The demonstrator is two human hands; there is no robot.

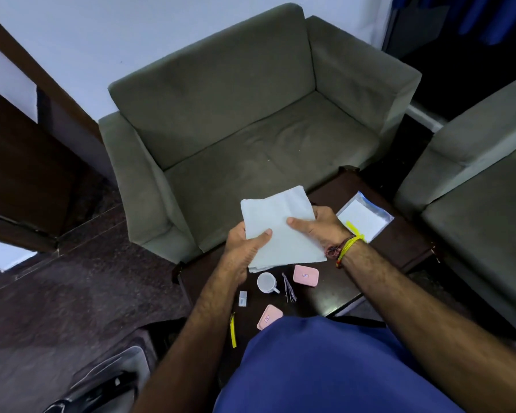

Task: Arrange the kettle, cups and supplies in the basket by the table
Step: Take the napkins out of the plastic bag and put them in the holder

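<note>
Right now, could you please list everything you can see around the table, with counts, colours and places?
paper napkins: a small stack, white, held above the table
table: one, dark brown, in front of the sofa
cup: one, white, on the table
pink packets: two, on the table, either side of the cup
small sachet: one, whitish, left of the cup
plastic pouch: one, clear with white insert, far right of table
sofa: one, grey-green, behind the table
left hand: grip on the napkins
right hand: grip on the napkins
</note>
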